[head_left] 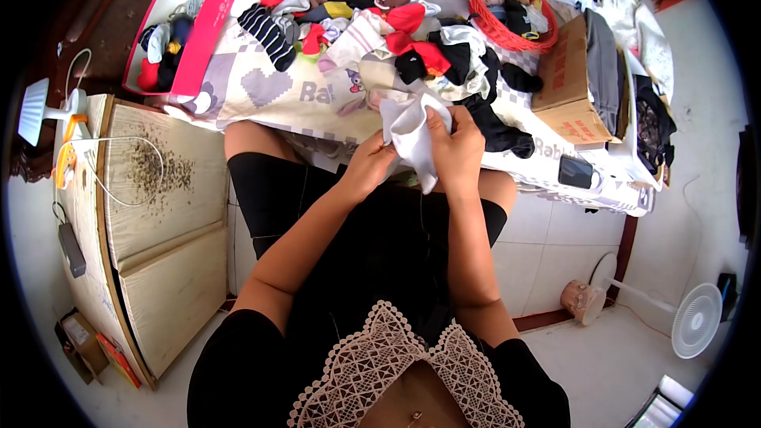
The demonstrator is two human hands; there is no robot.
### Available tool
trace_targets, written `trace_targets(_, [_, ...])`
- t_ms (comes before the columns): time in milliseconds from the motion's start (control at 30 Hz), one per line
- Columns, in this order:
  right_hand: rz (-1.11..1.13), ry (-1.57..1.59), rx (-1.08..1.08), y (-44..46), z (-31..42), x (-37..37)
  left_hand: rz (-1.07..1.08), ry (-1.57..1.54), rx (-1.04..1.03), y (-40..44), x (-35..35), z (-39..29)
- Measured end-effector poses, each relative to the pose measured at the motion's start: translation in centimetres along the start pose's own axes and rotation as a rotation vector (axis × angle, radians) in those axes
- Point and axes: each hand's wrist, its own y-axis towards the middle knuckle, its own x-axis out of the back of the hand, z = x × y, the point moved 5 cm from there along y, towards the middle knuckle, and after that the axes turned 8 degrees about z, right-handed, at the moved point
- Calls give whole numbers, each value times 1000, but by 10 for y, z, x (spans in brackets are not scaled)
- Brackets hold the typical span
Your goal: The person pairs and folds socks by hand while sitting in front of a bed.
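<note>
Cream lace collar (pixel 349 372) on a person's black top sits closest, on the near side of a white sock (pixel 408 131) held above the lap. Far left of the white sock stands a pale wooden cabinet (pixel 170 277), dark specks scattered over its upper panel. Left of the white sock and beyond it, a pink-sided box (pixel 218 16) contains dark and light socks. Next, a black-and-white striped sock (pixel 268 36) lies on the bed (pixel 226 71), at the left end of a jumbled heap of socks (pixel 349 43) spreading behind the white sock. The left hand (pixel 369 165) pinches the white sock's left side; the right hand (pixel 457 147) grips its right side, and one end hangs between them. Beyond the white sock to the right, a red basket (pixel 523 43) holds mixed cloth pieces; farther right are a cardboard box (pixel 567 119), a dark phone (pixel 575 172) and, well apart, a white fan (pixel 697 320).
</note>
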Motion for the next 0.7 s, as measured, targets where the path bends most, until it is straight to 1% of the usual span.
trace_targets(67, [29, 292, -19, 5, -11, -4, -6, -33, -8, 1, 3, 6])
trace_targets(133, [15, 344, -63, 9, -11, -6, 58, -197, 129, 1, 2, 14])
trace_targets(167, [-2, 398, -105, 10, -13, -6, 59, -198, 129, 1, 0, 15])
trace_targets(233, [-15, 346, -123, 15, -19, -14, -10, -589, 165, -2, -10, 6])
trace_targets(267, [-77, 266, -92, 16, -21, -16, 93, -561, 172, -2, -13, 5])
trace_targets(300, [-138, 186, -59, 17, -21, -17, 93, -561, 170, -2, -11, 7])
trace_targets(367, [-129, 164, -88, 17, -25, -22, 242, -154, 149, -2, -10, 12])
trace_targets(400, [-134, 195, -85, 17, -26, -25, 217, 2, 159, -5, -16, 2])
trace_targets(433, [-142, 226, -82, 17, -28, -27, 217, 0, 160, -5, -17, 6])
trace_targets(467, [-143, 224, -82, 17, -29, -27, 182, 19, 209, -5, -15, 14])
trace_targets(500, [-134, 361, -116, 16, -30, -28, 148, 39, 258, -5, -14, 17])
trace_targets(533, [-124, 498, -150, 15, -31, -30, 102, 9, 263, -5, -11, 13])
trace_targets(567, [-123, 498, -149, 12, -29, -27, 101, 8, 262, -3, -8, 16])
trace_targets(633, [-76, 667, -156, 2, -24, -21, -22, -526, 85, 5, 3, 16])
trace_targets(667, [-19, 534, -97, 0, -46, -25, 80, -544, 33, 7, 7, 8])
trace_targets(700, [-17, 535, -95, -8, -52, -29, 79, -543, 31, 9, 8, 3])
